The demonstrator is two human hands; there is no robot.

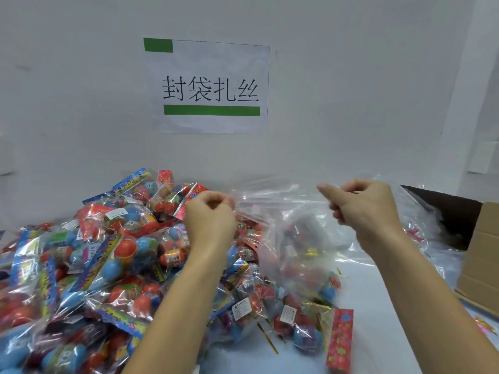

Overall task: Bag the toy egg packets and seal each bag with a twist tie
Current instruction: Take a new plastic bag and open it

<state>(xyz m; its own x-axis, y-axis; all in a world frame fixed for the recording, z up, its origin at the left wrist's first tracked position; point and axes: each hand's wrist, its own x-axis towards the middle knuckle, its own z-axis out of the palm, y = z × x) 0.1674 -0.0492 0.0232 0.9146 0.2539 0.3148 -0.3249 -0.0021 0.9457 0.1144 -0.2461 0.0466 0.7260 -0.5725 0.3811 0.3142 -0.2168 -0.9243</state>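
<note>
Both hands up mid-frame, holding a clear plastic bag (280, 211) by its top edge: left hand (209, 215) pinches the left corner, right hand (364, 209) pinches the right, fingers curled on the film. Bag hangs above the worktop (378, 306), looks empty, though blur makes that hard to confirm. Toy egg packets (108, 252) piled across lower left and centre. Gold twist ties (267, 336) lie loose on the worktop, lower centre. Cardboard box (480, 252) at right edge. Risks: thin film slips from a pinch, mouth collapses before loading; the bag snags the pile; ties get buried under sliding packets.
</note>
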